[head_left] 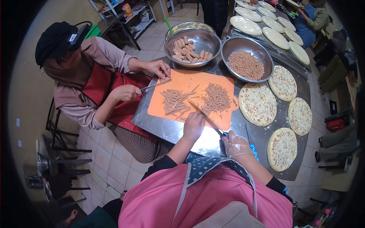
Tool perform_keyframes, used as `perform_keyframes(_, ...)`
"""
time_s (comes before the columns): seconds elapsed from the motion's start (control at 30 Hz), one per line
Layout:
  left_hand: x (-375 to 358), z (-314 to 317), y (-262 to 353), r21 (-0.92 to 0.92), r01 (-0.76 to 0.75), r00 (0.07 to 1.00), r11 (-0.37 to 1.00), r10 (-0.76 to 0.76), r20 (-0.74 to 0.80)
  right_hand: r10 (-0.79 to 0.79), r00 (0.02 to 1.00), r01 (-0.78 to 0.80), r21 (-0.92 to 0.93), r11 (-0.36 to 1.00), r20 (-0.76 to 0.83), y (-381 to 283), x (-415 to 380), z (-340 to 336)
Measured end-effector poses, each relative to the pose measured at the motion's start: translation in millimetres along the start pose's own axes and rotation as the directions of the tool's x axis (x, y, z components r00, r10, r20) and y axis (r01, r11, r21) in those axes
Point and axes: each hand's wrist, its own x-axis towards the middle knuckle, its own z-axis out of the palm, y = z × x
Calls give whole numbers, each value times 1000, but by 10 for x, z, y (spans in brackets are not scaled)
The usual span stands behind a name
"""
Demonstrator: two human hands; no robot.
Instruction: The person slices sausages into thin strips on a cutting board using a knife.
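My right hand (235, 145), in a clear plastic glove, is wrapped round the dark handle of a knife (210, 118). Its blade slants across the orange cutting board (157, 102). Close beside the blade is my left hand (194, 125), fingers closed and bent down at the board's near edge; what they hold is hidden. Thin sausage strips (175, 102) lie left of the blade, and a heap of chopped sausage bits (216, 98) lies to its right. Across the board's left corner, a co-worker's hands (159, 69) hold a sausage piece and a second knife (154, 86).
Behind the board stand a steel bowl of sausage pieces (190, 50) and a steel bowl of chopped bits (246, 64). Several topped dough rounds (257, 104) cover the right side. A blue-handled utensil (254, 151) lies near my right hand. Oval dough pieces (275, 38) fill trays farther back.
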Motion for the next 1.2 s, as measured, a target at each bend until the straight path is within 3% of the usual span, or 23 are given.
perform_keyframes(0.1, 12, -16, -1, 17, -14, 1000, 1000, 13, 12, 137, 978, -139, 4, 990, 156, -105, 19, -61)
perform_keyframes(0.2, 11, -34, 19, 20, -10, 1000, 1000, 11, -23, 176, 972, -187, 56, 981, 158, -72, 194, 104)
perform_keyframes(0.37, -11, -34, 9, -4, 28, 999, 1000, -28, -31, 149, 969, -178, 140, 974, 196, -55, 283, -28)
perform_keyframes(0.67, -11, -35, 17, -25, 105, 994, 994, -105, -17, 117, 979, -118, -3, 993, 169, -16, 0, -136)
perform_keyframes(1.0, 21, 0, -7, 2, 96, 995, 995, -96, -21, 144, 961, -159, 46, 986, 235, -36, 32, -221)
perform_keyframes(1.2, 56, -19, 9, -38, 126, 992, 991, -125, 31, 182, 945, -184, -16, 983, 272, 10, -134, -375)
